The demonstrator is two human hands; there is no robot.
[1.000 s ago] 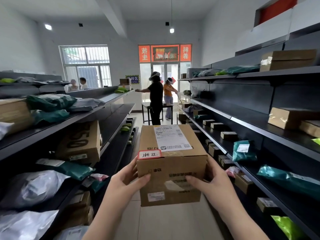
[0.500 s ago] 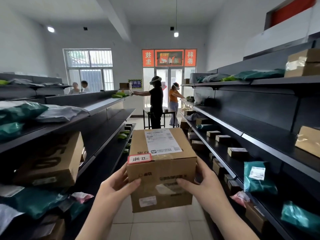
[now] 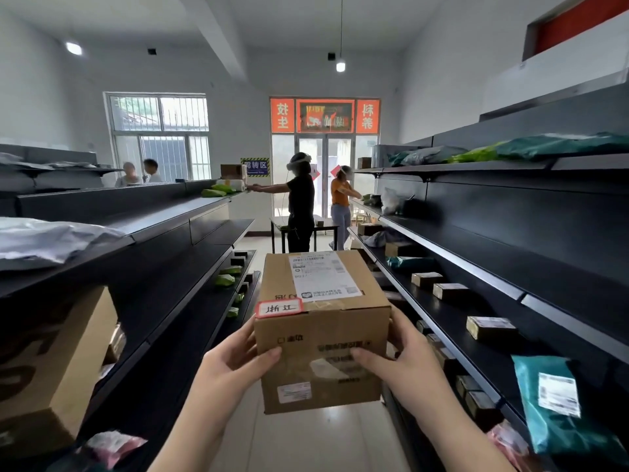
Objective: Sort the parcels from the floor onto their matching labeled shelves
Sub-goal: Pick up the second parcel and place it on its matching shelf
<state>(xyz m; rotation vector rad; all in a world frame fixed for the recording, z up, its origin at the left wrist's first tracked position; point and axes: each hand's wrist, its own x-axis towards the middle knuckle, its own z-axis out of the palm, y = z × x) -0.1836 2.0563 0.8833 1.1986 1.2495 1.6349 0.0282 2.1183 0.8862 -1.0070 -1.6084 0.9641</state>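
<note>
I hold a brown cardboard parcel (image 3: 316,349) in front of me over the aisle floor. It carries a white shipping label on top and a small red-framed handwritten tag at its near left top edge. My left hand (image 3: 235,373) grips its left side with the thumb on the front face. My right hand (image 3: 405,366) grips its right side the same way. Dark shelving runs along both sides: the left shelves (image 3: 177,240) and the right shelves (image 3: 483,274).
Small boxes (image 3: 490,327) and a teal mailer bag (image 3: 558,407) lie on the right shelves. A large carton (image 3: 51,369) and grey bags (image 3: 47,240) sit on the left. Two people (image 3: 301,206) stand at the aisle's far end by a small table (image 3: 320,229).
The view has travelled forward down the aisle; shelf items on both sides have slid past. Both hands keep the same grip on the parcel.
</note>
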